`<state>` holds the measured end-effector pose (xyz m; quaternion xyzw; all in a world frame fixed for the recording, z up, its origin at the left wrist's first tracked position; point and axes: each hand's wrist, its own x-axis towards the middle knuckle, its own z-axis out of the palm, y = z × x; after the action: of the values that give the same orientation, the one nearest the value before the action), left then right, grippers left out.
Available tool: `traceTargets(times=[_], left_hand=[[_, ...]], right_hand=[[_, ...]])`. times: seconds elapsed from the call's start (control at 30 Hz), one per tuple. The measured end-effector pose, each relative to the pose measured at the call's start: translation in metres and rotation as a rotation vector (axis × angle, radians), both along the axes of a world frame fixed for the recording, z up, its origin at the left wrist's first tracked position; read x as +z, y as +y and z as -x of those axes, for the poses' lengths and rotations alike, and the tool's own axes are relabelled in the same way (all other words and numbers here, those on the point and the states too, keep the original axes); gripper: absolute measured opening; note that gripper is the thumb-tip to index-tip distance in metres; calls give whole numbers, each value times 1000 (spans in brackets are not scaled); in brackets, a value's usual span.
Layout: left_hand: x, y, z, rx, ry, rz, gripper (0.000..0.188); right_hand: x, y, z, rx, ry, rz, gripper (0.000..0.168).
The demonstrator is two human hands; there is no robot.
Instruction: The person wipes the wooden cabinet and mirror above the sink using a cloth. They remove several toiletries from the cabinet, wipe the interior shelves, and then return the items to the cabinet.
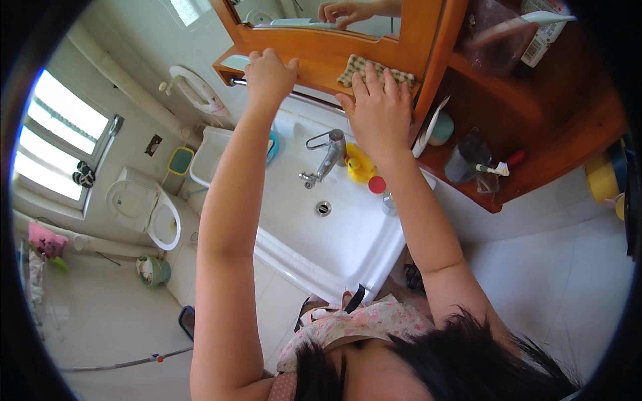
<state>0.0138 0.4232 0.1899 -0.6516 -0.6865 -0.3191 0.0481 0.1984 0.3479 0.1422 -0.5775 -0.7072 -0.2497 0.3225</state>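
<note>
My right hand [379, 110] lies with spread fingers at the front edge of a green-and-white checked cloth [358, 67], on the wooden ledge [311, 60] below a mirror [306, 12]. At the ledge's left end my left hand [271, 75] bends over a pale object [234, 62]; whether its fingers grip that object cannot be told. A metal rail [316, 99] runs under the ledge. Below both hands is the white washbasin [296, 225] with its chrome tap [328, 155].
A yellow rubber duck [361, 163] and a red-lidded jar [377, 185] stand by the tap. Right of the basin, wooden shelves [541, 165] hold toothbrushes and cups. A toilet [165, 225] and a green bin [154, 270] are at the left.
</note>
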Motion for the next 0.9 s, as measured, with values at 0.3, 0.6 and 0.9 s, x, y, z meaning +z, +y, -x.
traceTargets(times=[0.3, 0.6, 0.9], left_hand=[[-37, -25, 52, -111, -1182, 112, 45], [-135, -185, 62, -68, -793, -234, 45], [-144, -230, 63, 21, -484, -332, 41]], right_hand=[[-3, 2, -1, -1, 3, 0, 50], [-5, 3, 0, -21, -48, -49, 48], [-8, 4, -3, -32, -132, -54, 46]])
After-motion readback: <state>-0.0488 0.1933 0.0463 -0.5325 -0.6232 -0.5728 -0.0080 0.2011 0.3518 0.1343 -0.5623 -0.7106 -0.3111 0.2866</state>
